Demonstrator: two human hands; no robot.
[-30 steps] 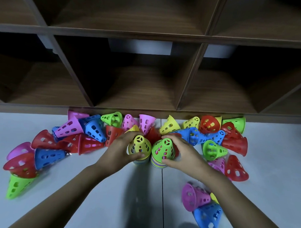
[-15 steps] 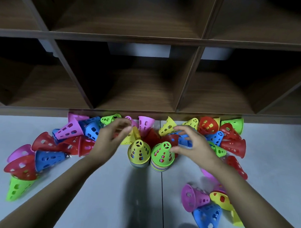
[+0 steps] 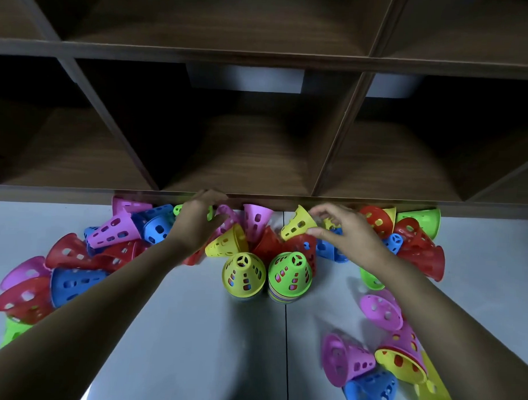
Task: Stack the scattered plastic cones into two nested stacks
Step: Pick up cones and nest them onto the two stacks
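Two upright nested stacks stand side by side at the table's middle: one topped by a yellow cone [image 3: 243, 272], one by a green cone [image 3: 290, 274]. Loose perforated cones in red, blue, pink, green and yellow lie scattered behind and beside them. My left hand [image 3: 196, 224] hovers with fingers apart over a small green cone [image 3: 178, 209] and a pink cone [image 3: 227, 218] at the back. My right hand [image 3: 345, 235] is open, its fingertips near a lying yellow cone [image 3: 296, 223]. Neither hand holds anything.
A dark wooden cubby shelf [image 3: 256, 199] overhangs the grey table's [image 3: 192, 332] back edge, right above the cones. More cones lie at the far left [image 3: 26, 296] and the near right [image 3: 370, 368], partly under my right forearm.
Both hands let go of the two stacks and moved away from me, into the pile of loose cones under the shelf edge. Both stacks have stayed in place.
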